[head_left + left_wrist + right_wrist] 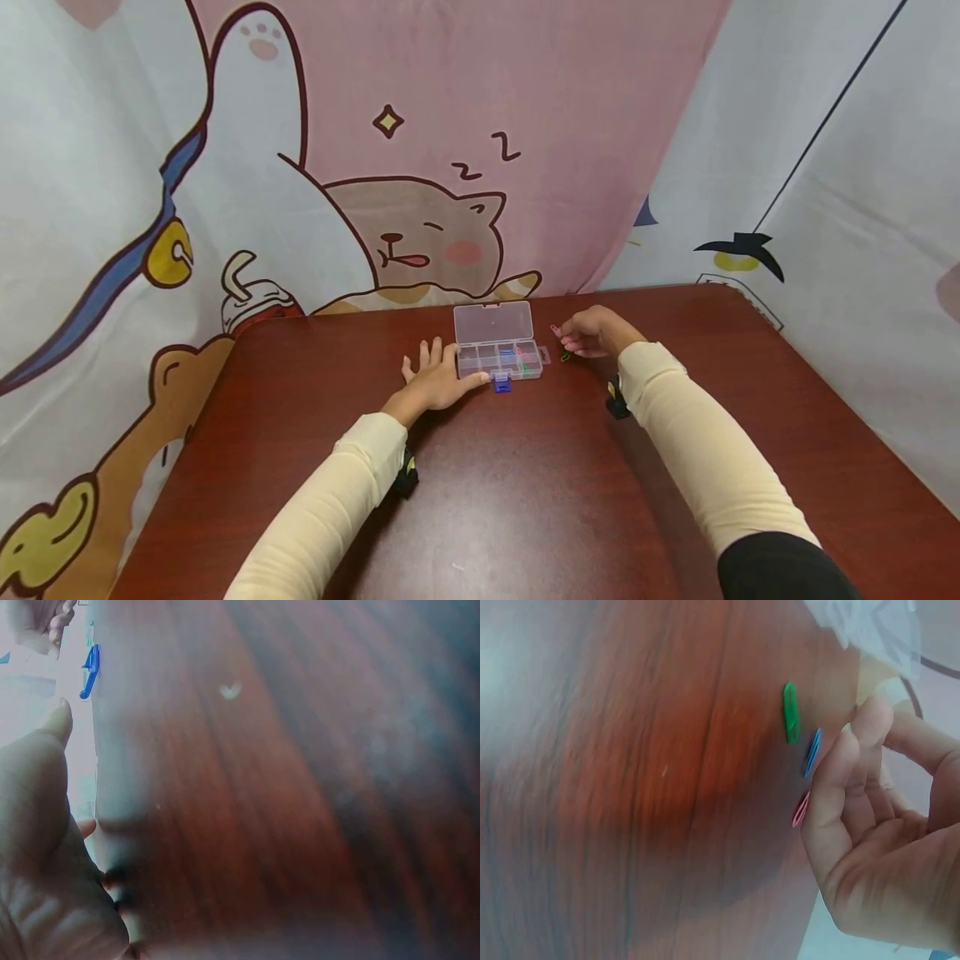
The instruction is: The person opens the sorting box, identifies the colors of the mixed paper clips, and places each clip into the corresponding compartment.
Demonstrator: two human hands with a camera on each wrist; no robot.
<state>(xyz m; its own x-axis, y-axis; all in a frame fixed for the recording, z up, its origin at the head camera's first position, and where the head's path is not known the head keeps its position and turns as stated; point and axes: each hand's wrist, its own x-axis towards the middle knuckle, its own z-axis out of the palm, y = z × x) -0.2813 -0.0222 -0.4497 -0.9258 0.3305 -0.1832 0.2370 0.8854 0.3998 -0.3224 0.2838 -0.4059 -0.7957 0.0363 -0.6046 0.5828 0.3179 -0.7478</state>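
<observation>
A clear divided plastic box (486, 367) stands with its lid (492, 323) up and back; small blue, pink and green pieces lie in its right compartments. My left hand (437, 379) has its fingers spread at the box's left end, the thumb along its front rim. Right of the box, my right hand (596, 332) pinches a small pink plastic pin (555, 330) between thumb and fingertips; the right wrist view hides it. Beside that hand, a green safety-pin-shaped plastic pin (791, 714), a blue pin (813, 753) and another pink pin (801, 810) lie on the table.
The box's blue latch (502, 384) hangs down at the front. A clear hanging tab (544, 356) juts from its right end. Dark wrist straps (617, 400) are on both forearms. The brown table (510, 500) reaches back to a printed curtain (600, 125).
</observation>
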